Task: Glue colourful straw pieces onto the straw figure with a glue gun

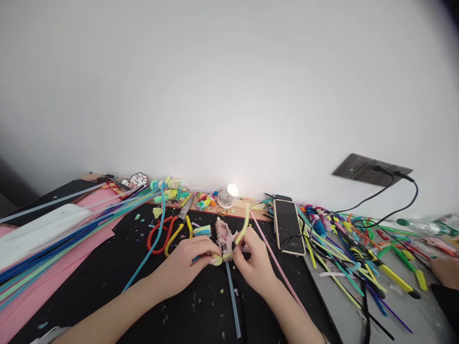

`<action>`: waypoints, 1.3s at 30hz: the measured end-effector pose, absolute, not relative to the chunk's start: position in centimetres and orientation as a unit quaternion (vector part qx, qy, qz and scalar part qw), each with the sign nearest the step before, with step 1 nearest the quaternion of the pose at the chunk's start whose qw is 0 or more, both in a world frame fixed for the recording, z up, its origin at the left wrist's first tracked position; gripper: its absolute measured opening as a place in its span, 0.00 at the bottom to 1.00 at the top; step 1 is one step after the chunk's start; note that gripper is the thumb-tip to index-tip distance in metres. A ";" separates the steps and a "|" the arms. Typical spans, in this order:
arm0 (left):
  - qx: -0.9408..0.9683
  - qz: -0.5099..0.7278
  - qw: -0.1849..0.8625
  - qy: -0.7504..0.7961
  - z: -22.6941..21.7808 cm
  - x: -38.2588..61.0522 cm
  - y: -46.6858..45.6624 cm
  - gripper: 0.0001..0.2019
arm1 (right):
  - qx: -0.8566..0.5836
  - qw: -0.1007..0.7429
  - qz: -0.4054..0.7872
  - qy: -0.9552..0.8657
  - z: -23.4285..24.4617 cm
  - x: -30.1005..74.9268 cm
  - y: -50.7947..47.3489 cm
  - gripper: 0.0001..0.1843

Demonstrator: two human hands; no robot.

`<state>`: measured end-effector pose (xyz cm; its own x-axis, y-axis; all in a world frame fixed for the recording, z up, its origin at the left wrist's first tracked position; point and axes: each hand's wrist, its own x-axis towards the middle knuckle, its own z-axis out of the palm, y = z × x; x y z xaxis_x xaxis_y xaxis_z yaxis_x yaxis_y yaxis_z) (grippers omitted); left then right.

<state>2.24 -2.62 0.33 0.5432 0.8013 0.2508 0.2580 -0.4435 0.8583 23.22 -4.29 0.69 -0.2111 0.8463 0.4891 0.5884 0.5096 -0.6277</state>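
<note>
A yellow pipe cleaner (245, 222) runs between my hands, its free end standing up above the right one. My left hand (195, 255) pinches the curled end of it. My right hand (254, 260) grips the strip farther along, fingers closed. Just beyond the hands lies a pink tool with a pale pointed tip (224, 231), which looks like a hot glue gun; the hands partly hide it. A translucent bluish stick (233, 301) extends from below it toward me. Left of my left hand rest scissors (185, 208) with red and yellow handles, and a small blue-and-yellow fuzzy bundle (202, 231).
A white paper cup (228, 196) stands by the wall. A phone (289, 224) lies right of my hands. Pliers (389, 274) and many pipe cleaners cover the grey surface. Pink paper (89, 239) lies left. Cables hang from the wall socket (369, 168). Another person's hand (444, 271) shows far right.
</note>
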 end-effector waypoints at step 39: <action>0.548 0.443 0.559 0.437 -0.3 2.2 -1.8 0.12 | -0.454 0.407 0.405 -0.681 0.5 22.2 -4.6 0.12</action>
<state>2.15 -1.77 -0.26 0.2254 0.9743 -0.0044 -0.0166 0.0083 0.9998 22.18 -4.61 0.46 -0.2567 0.9482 0.1872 0.2883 0.2600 -0.9216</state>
